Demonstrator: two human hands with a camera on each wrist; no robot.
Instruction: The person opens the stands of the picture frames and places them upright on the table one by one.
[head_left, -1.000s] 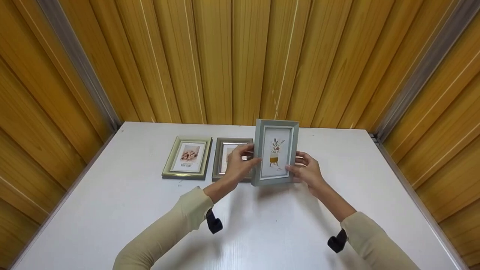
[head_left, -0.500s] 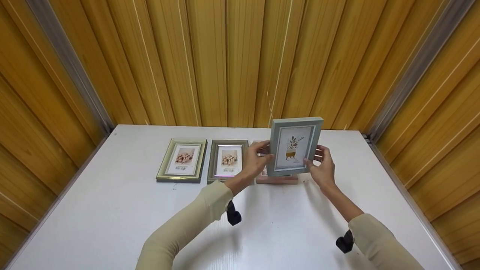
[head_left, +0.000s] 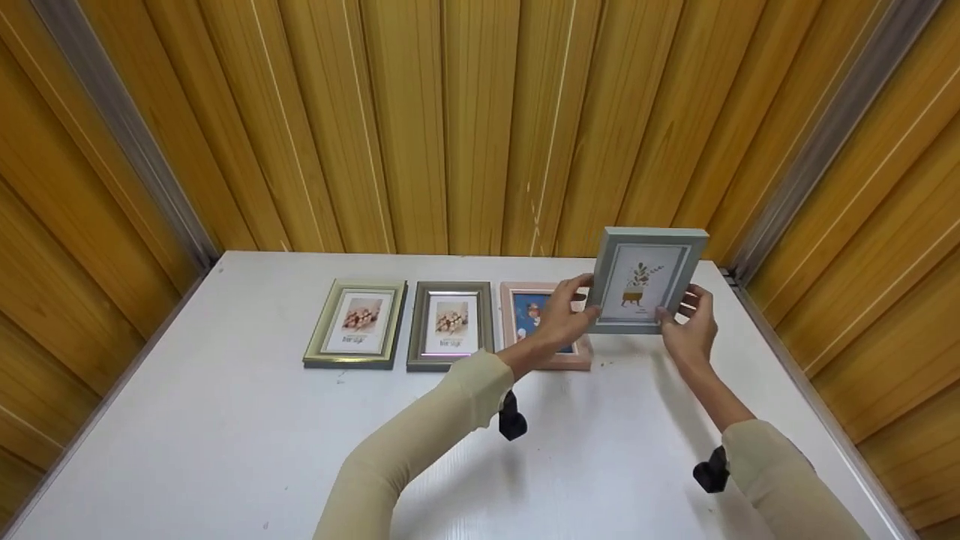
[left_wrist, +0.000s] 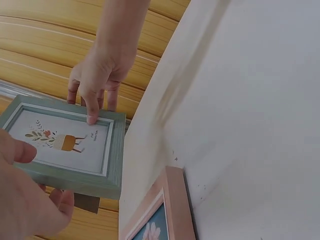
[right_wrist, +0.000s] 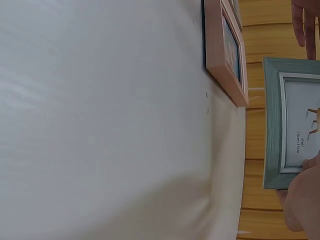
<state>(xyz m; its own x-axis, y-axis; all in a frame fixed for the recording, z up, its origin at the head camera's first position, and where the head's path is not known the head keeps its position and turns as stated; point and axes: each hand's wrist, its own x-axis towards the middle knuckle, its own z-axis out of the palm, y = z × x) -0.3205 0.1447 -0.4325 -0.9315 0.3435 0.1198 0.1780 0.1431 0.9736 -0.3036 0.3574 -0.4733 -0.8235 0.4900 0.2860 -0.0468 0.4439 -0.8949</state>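
Observation:
Both hands hold a grey-green picture frame [head_left: 646,279] with a potted-plant print, raised above the table at the right. My left hand [head_left: 564,313] grips its left edge, thumb at the front and fingers behind. On the opposite side, my right hand [head_left: 691,328] pinches the lower right edge, its thumb over the front border. In the left wrist view the frame [left_wrist: 65,142] is tilted between the two hands. A pink picture frame [head_left: 553,361] with a blue print lies on the table, partly hidden by the left hand and forearm.
Left of the pink frame lie a brown-grey picture frame [head_left: 414,330] and a gold-green picture frame [head_left: 324,330], in a row. All rest on a white table [head_left: 225,435]. Wood-look panelled walls [head_left: 405,135] stand behind and at both sides.
Both hands have carried the grey-green frame rightward and slightly up, tipping it to the right. The pink frame, earlier hidden behind it, has come into view.

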